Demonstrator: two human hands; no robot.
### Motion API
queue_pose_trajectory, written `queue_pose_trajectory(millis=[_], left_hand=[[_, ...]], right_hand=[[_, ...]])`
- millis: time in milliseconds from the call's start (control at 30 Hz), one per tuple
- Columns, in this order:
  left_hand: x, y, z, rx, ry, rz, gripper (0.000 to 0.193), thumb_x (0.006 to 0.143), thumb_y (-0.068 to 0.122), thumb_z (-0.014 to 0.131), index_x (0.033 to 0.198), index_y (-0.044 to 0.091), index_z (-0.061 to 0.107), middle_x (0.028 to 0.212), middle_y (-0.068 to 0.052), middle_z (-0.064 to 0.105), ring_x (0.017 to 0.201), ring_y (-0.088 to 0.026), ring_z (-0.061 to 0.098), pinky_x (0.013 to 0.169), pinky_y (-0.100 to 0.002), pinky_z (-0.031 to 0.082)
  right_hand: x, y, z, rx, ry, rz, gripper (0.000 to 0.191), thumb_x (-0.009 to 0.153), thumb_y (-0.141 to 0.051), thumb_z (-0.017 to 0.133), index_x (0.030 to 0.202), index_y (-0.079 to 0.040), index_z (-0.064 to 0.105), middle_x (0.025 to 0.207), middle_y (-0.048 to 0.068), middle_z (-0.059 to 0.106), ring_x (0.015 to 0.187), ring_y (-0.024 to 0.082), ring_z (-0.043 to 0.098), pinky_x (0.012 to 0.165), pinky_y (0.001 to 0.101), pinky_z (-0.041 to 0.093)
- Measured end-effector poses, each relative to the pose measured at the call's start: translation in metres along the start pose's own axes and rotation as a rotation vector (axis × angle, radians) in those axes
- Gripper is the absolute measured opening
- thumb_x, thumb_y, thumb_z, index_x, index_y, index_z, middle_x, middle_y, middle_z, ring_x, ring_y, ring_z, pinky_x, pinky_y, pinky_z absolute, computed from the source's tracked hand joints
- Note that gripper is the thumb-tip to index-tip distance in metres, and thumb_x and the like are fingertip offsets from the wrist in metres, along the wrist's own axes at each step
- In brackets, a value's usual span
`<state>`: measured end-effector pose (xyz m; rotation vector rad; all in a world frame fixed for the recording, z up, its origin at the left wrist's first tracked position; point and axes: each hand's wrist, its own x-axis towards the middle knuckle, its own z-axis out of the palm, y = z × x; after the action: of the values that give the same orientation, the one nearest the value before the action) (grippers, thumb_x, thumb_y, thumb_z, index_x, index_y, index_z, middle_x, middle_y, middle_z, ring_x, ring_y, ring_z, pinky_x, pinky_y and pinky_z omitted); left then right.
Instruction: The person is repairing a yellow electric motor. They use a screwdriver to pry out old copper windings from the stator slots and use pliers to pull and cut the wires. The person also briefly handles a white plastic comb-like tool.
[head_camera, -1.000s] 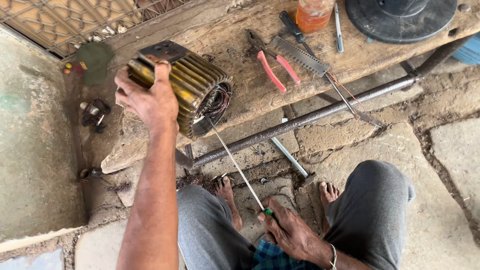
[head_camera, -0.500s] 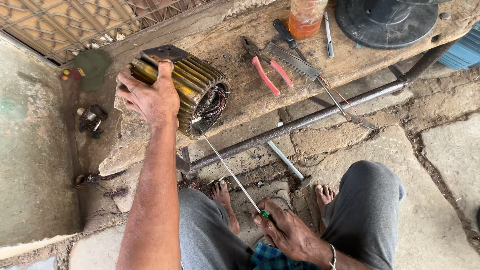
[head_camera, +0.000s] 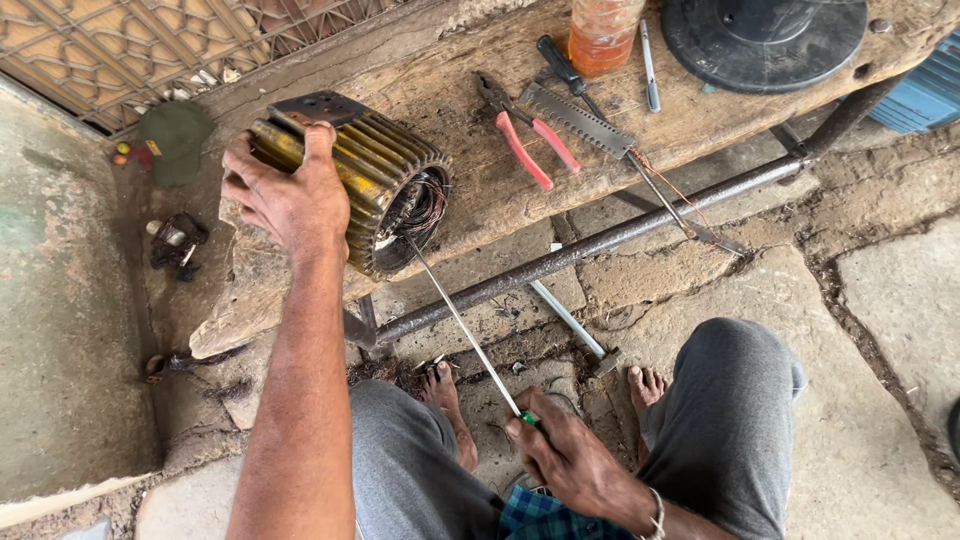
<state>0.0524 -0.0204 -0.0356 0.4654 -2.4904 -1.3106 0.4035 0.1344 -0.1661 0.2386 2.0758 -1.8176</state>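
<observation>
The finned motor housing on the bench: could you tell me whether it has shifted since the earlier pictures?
No. The finned motor housing lies at the same spot relative to the red-handled pliers; only the camera shifted.

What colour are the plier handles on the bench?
Red, seen clearly in the head view: pliers.
</observation>
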Motion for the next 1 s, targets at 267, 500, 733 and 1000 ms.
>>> queue_pose_trajectory(millis=[267,500,733,1000], left_hand=[[0.001,0.007,-0.003,0.117,0.099,0.183,0.105,0.081,0.055,0.080,0.163,0.025,0.021,0.159,-0.025,0.015,0.147,-0.051,0.020,0.113,-0.076,0.023],[0.002,0.050,-0.002,0.406,-0.233,0.079,0.095,0.079,0.076,0.077,0.155,0.033,0.039,0.161,-0.024,0.013,0.152,-0.054,0.004,0.117,-0.079,0.010],[0.002,0.055,-0.005,0.408,-0.236,0.137,0.094,0.066,0.068,0.085,0.145,0.034,0.047,0.158,-0.024,0.016,0.148,-0.051,0.010,0.115,-0.077,0.015],[0.009,0.053,-0.009,0.419,-0.310,0.173,0.064,0.068,0.065,0.086,0.125,0.041,0.068,0.160,-0.023,0.014,0.149,-0.053,0.007,0.117,-0.075,0.011]], right_hand=[[0.061,0.015,0.026,-0.747,0.270,-0.380,0.061,0.110,-0.032,0.048,0.153,0.006,0.028,0.051,0.000,0.051,0.036,0.011,0.040,0.032,0.0315,0.035],[0.017,-0.021,-0.008,-0.132,0.239,-0.315,0.053,0.104,-0.028,0.066,0.149,-0.010,0.043,0.080,0.006,0.055,0.054,0.010,0.050,0.039,0.0257,0.041],[0.039,-0.064,-0.038,-0.586,0.465,-0.639,0.022,0.101,-0.021,0.058,0.118,-0.011,0.067,0.088,0.001,0.073,0.049,0.005,0.059,0.031,0.0225,0.045],[0.077,-0.211,-0.127,-0.787,0.804,-0.872,0.019,0.111,-0.019,0.058,0.100,-0.005,0.066,0.067,0.001,0.060,0.041,0.004,0.042,0.033,0.0239,0.030]])
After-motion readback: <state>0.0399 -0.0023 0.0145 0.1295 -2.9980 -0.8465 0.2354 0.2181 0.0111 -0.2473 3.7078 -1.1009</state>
